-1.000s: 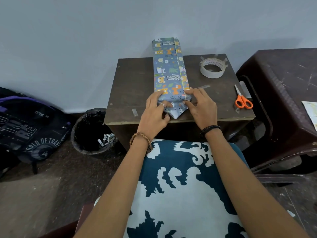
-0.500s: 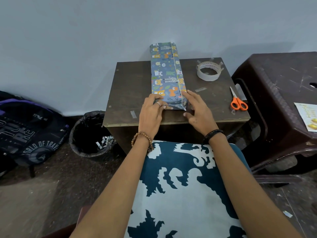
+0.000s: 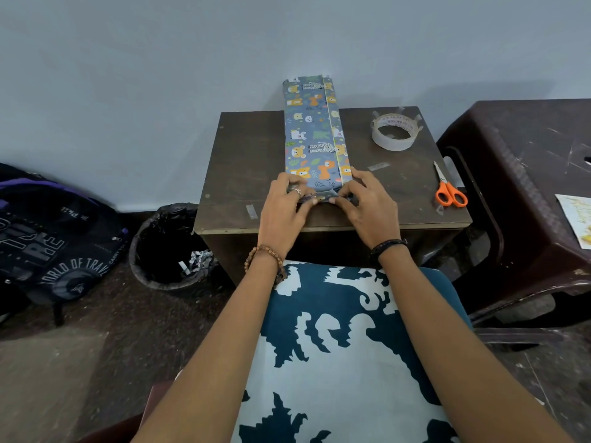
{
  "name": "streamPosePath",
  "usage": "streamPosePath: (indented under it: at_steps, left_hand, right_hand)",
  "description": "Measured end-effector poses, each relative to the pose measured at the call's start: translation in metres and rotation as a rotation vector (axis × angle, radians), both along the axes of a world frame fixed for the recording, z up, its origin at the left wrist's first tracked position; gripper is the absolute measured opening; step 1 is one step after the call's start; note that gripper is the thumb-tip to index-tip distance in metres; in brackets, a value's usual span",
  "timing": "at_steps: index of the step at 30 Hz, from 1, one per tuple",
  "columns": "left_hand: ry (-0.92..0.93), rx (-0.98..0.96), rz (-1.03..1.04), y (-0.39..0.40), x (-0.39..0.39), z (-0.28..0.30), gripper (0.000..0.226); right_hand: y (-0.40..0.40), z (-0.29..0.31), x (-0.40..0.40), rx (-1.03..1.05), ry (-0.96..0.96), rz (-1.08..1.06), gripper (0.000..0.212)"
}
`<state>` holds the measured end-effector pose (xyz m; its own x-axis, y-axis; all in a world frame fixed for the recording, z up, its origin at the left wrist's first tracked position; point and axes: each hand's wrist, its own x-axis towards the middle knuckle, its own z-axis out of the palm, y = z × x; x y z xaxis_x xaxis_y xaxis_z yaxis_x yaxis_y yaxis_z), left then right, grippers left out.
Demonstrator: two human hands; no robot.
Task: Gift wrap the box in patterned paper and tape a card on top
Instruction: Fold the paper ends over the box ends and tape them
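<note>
A long box wrapped in blue animal-patterned paper (image 3: pixel 315 132) lies lengthwise on the small dark wooden table (image 3: pixel 249 161), its far end past the table's back edge. My left hand (image 3: pixel 284 206) and my right hand (image 3: pixel 367 203) both press the folded paper flap at the box's near end, fingers pinching it from either side. A roll of clear tape (image 3: pixel 395 131) with cut strips stuck on its rim sits at the back right. A pale card (image 3: pixel 575 219) lies on the brown plastic stool at the right edge.
Orange-handled scissors (image 3: pixel 449 190) lie at the table's right side, and loose tape strips (image 3: pixel 379 166) are stuck to the tabletop. A black bin (image 3: pixel 166 247) stands left of the table, a dark backpack (image 3: pixel 48 238) further left. The brown stool (image 3: pixel 518 174) stands close on the right.
The pointed paper flap at the near end has been folded in against the box. My right hand came back from resting beside the box onto the flap.
</note>
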<state>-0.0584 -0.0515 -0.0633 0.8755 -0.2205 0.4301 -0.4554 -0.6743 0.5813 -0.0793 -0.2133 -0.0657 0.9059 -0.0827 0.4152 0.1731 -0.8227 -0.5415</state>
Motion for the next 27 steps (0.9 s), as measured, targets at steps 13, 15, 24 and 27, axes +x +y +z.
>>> streamPosePath:
  at_steps: [13, 15, 24, 27]
  left_hand:
    - [-0.014, -0.061, -0.025, -0.008, 0.002, -0.001, 0.025]
    - [0.051, -0.145, -0.018, -0.01, -0.005, 0.002, 0.039]
    - [0.236, -0.245, 0.094, -0.004, -0.01, 0.003, 0.049]
    - [0.302, -0.304, 0.062, -0.005, -0.011, 0.004, 0.054]
  right_hand:
    - [-0.005, 0.001, -0.001, 0.253, 0.042, 0.065, 0.016]
    - [-0.004, 0.005, -0.005, 0.517, 0.071, 0.04, 0.026]
    - [0.0, 0.009, -0.016, 0.579, 0.16, -0.055, 0.039]
    - [0.004, 0.011, -0.017, 0.707, 0.191, -0.071, 0.041]
